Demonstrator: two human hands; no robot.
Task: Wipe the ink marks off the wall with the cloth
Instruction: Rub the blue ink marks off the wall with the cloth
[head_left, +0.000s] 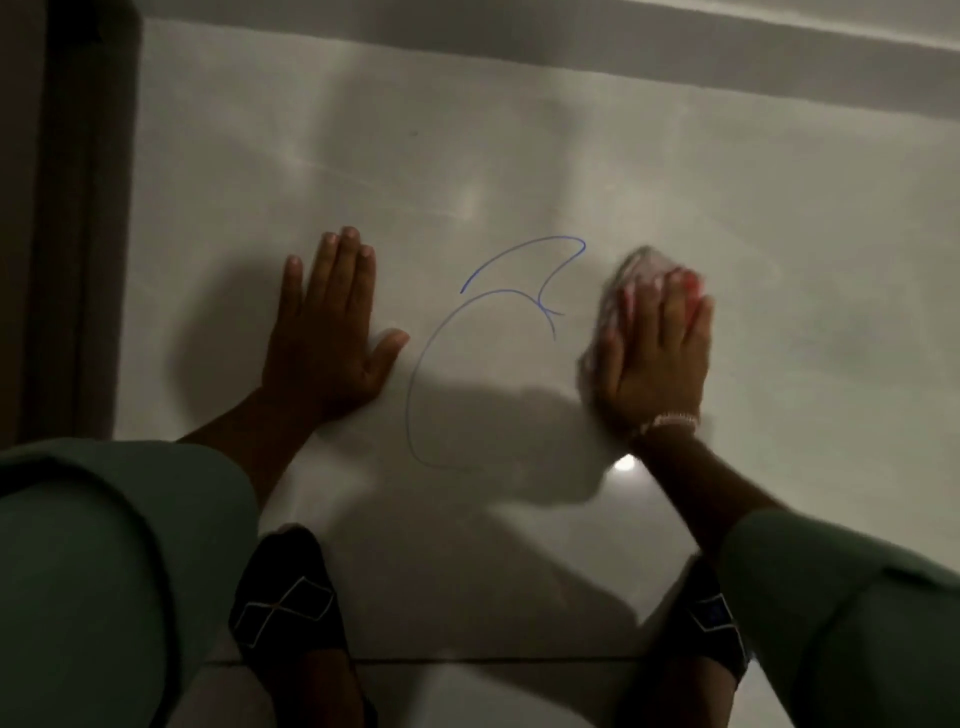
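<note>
Blue ink marks (498, 299) curve across the pale glossy wall (467, 156): a long arc sweeping down to the lower left and a hooked loop above it. My right hand (657, 353) presses a pinkish-grey cloth (636, 270) flat against the wall just right of the marks; the cloth is blurred and shows above and left of my fingers. My left hand (330, 332) lies flat on the wall left of the marks, fingers together, holding nothing.
A dark door frame (67, 208) runs down the left edge. A grey band (675, 57) crosses the top. My two dark slippered feet (285, 597) stand on the tiled floor below, and green sleeves fill the lower corners.
</note>
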